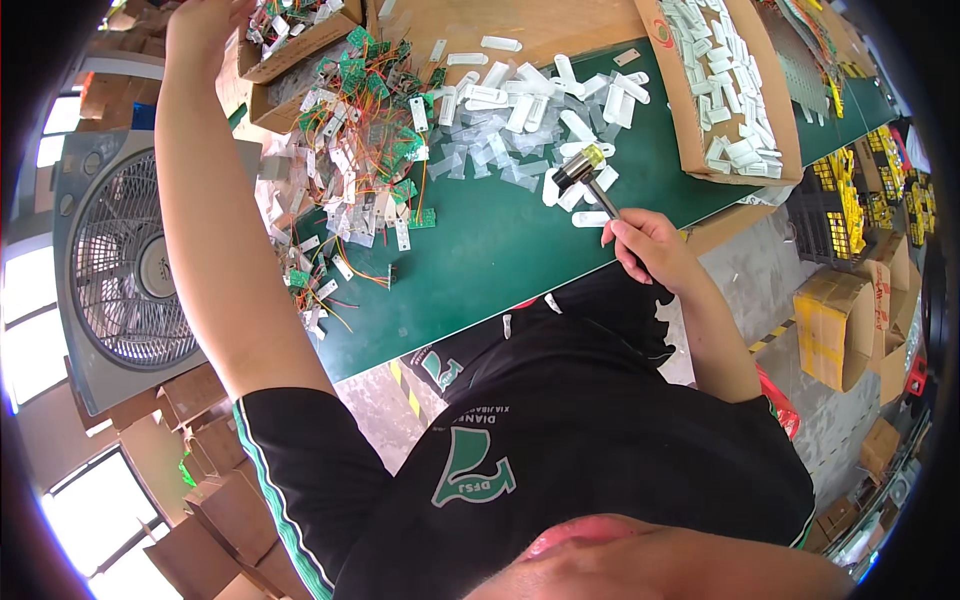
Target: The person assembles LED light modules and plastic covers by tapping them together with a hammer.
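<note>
a grey fan (150, 262) stands at the far left, beside the table (470, 245). the person's left arm stretches up past it, and the left hand (213, 18) is at the upper limit of the view, partly cut off, just beside a cardboard box (310, 48) of small wired parts at the table's left, toward its far side. whether that hand grasps anything or is relaxed cannot be told. next to the box a tangled heap of circuit boards (368, 88) with red and orange wires spreads down toward the near left corner of the green top. to the right of the heap, well in from the near edge, lie clear plastic pieces (500, 150), with white plastic cases (488, 96) around and over them. the hammer (597, 192) comes next, its yellow-tipped head over the nearest cases; contact with them cannot be made out. its handle slants down to the right hand (645, 245), whose fingers are wrapped around it at the table's near edge. the hammer is thus well apart from the left hand. toward the table's right end sits a long open carton (678, 105) full of white cases.
</note>
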A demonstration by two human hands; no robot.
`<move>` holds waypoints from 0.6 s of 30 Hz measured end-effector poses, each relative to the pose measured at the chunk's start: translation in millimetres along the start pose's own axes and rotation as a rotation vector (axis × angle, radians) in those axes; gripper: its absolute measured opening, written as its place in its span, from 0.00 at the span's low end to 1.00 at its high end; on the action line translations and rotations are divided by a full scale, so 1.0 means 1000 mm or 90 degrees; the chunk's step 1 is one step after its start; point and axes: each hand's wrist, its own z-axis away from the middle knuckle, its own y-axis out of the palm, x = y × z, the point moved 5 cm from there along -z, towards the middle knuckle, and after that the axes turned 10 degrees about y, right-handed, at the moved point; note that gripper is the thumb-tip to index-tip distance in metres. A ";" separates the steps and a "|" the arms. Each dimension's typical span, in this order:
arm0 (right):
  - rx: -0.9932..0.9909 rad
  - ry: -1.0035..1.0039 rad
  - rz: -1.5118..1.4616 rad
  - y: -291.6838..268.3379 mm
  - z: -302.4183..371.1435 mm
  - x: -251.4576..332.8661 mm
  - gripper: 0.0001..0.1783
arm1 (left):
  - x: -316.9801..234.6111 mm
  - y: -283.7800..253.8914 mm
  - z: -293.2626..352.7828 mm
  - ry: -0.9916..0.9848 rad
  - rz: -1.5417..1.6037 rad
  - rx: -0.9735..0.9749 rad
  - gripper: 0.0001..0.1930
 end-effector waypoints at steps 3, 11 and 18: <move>-0.037 0.000 -0.021 -0.011 0.009 -0.006 0.17 | 0.045 0.072 0.022 0.140 -0.151 0.117 0.23; -0.061 -0.065 -0.044 -0.015 0.010 -0.011 0.18 | 0.137 0.237 0.243 0.206 -0.349 0.209 0.11; -0.088 -0.118 -0.113 -0.011 0.012 -0.017 0.18 | 0.206 0.275 0.309 0.275 -0.500 0.264 0.09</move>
